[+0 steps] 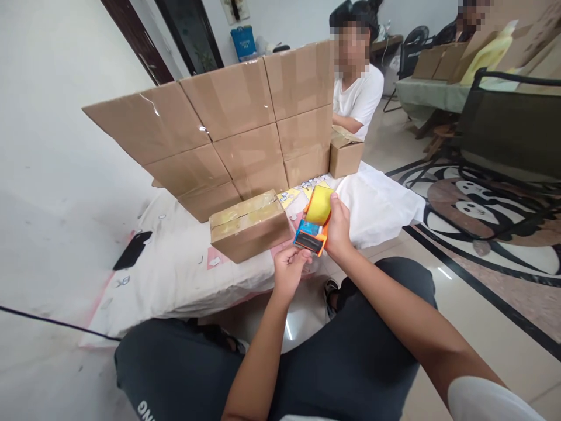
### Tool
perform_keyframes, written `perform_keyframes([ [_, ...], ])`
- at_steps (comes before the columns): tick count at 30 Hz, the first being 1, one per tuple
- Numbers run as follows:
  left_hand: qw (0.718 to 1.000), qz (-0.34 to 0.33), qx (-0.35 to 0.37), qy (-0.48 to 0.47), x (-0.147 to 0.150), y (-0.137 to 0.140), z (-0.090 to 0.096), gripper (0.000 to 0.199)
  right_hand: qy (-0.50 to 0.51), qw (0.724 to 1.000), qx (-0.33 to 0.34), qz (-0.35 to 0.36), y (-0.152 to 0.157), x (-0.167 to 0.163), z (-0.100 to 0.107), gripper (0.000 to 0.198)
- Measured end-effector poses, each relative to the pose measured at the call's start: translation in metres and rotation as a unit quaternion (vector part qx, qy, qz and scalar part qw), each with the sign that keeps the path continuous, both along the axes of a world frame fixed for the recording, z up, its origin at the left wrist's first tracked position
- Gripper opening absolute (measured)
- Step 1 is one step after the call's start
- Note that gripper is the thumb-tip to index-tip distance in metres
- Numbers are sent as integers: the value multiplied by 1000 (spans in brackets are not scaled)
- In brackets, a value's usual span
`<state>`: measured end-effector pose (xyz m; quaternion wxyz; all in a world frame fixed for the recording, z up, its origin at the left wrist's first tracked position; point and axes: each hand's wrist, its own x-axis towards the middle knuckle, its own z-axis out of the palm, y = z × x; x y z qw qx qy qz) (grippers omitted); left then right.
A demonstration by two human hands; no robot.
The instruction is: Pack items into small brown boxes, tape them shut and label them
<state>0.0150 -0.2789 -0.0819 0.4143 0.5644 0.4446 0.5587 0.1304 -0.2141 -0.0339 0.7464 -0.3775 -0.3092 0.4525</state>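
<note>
My right hand (339,227) is wrapped round a tape dispenser (312,227) with an orange and blue body and a wide yellow roll. Its dark front end points down toward me. Just below that end, my left hand (290,270) has its thumb and fingers pinched together; what lies between them is too small to make out. A closed cardboard box (249,228), taped along the top, lies on the covered table beyond my hands, to the left of the dispenser.
A wall of stacked cardboard boxes (236,123) rises at the table's back, with a smaller box (346,153) at its right. Behind sits a person (359,96) in white. A black phone-like object (132,250) lies on the white cloth (170,286). A dark folding chair (512,134) stands right.
</note>
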Motion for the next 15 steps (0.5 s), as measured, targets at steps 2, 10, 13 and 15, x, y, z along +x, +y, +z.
perform_keyframes([
  [2,1000,3,11,11,-2,-1,0,51,9,1000,-4,6,-1,-2,0,41],
  [10,998,2,44,42,-6,-2,4,54,18,999,-23,15,-10,-3,7,42],
  [13,998,-6,47,40,-6,-4,6,52,34,999,-20,14,-15,-1,10,43],
  [15,998,-16,51,41,-6,-7,10,51,41,999,-16,16,-19,0,13,43],
])
